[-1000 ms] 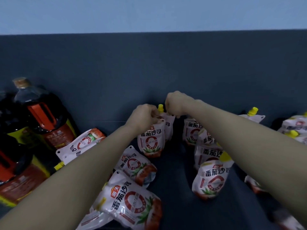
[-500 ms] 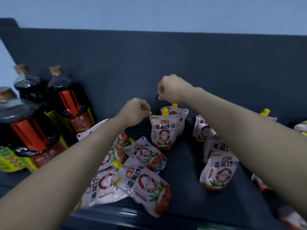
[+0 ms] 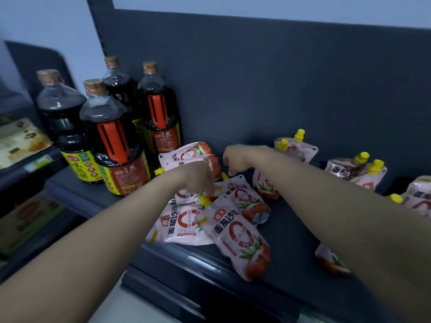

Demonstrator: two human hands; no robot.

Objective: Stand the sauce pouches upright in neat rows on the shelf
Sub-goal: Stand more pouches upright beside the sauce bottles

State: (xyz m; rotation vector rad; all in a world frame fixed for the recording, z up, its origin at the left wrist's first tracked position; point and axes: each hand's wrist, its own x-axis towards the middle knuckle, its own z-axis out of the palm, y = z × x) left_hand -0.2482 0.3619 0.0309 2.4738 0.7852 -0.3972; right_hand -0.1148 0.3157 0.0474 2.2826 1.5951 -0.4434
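White and red sauce pouches with yellow spouts lie in a loose heap on the dark shelf [image 3: 293,238]; the nearest pouch [image 3: 235,238] lies flat by the front edge. My left hand [image 3: 198,178] reaches down into the heap, its fingertips among the pouches and blurred. Just right of it, my right hand [image 3: 236,159] hovers with curled fingers over a lying pouch [image 3: 247,199] and holds nothing. Two upright pouches [image 3: 296,150] stand at the back wall. More pouches [image 3: 356,169] stand at the right, and another pouch [image 3: 331,259] shows under my right forearm.
Several large dark sauce bottles [image 3: 116,145] stand at the shelf's left end, close to the heap. The dark back panel [image 3: 256,78] rises behind everything. A neighbouring shelf with boxed goods [image 3: 21,141] lies further left. The shelf's front lip [image 3: 186,257] runs below the pouches.
Both hands dropped from above the upright pouches at the back and moved left onto the heap of lying pouches. The view swung left and down, showing more bottles.
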